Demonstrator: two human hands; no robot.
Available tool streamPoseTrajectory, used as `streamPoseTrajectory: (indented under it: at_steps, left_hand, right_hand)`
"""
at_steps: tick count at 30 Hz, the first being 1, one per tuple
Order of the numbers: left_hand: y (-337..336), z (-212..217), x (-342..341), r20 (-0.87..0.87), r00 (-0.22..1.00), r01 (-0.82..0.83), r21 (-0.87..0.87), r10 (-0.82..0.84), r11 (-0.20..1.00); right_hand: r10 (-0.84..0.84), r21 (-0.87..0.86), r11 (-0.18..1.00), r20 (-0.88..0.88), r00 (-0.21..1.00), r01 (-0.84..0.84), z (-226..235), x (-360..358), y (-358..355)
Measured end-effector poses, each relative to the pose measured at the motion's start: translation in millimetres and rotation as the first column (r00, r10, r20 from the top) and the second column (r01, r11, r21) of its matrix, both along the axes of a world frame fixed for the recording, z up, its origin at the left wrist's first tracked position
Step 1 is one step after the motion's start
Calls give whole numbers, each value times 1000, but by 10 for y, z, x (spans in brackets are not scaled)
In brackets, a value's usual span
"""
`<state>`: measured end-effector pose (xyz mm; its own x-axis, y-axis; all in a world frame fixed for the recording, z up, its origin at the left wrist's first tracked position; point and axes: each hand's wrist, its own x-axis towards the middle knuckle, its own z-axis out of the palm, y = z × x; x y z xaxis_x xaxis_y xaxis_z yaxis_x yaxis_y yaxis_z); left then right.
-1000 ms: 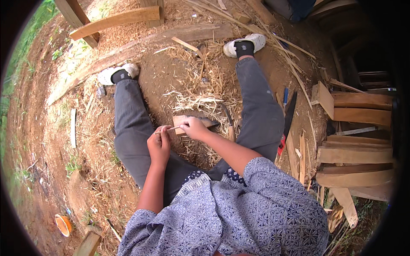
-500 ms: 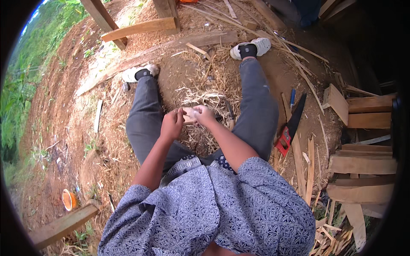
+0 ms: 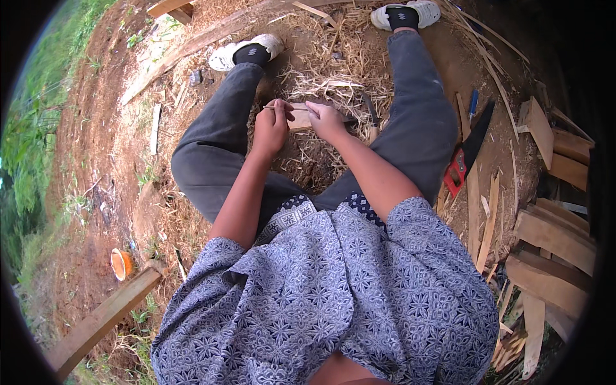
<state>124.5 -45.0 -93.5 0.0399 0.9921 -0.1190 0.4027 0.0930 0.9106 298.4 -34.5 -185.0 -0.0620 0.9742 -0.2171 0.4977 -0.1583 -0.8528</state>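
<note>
Two hands: left hand [image 3: 272,128] pinches a thin stick [image 3: 297,110]; right hand [image 3: 326,121] is closed on its other end (fingertips partly hidden).
Stick: between the hands, over a block [image 3: 299,122].
Block: among shavings [image 3: 333,90], between the legs [image 3: 221,122].
Saw [image 3: 456,171]: red-handled, on the ground [image 3: 452,83] beside the right leg.

Daylit brown earth [image 3: 109,147], green foliage [image 3: 32,122]
</note>
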Motion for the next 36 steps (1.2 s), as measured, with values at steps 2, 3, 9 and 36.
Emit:
streamPoseTrajectory:
  at_steps: [2, 3, 9, 36]
  left_hand:
    - [-17, -8, -27, -12, 999, 33, 30, -32, 999]
    - [-28, -16, -60, -15, 998, 56, 44, -55, 997]
    - [-105, 63, -222, 16, 994, 107, -9, -107, 994]
    - [-234, 40, -590, 230, 962, -121, -118, 146, 986]
  right_hand:
    - [64, 78, 995, 51, 997, -68, 3, -115, -110]
    - [77, 128, 988, 33, 997, -80, 32, -165, -160]
    - [120, 240, 962, 49, 992, -128, -146, -82, -217]
    - [124, 158, 981, -72, 990, -111, 140, -589, -408]
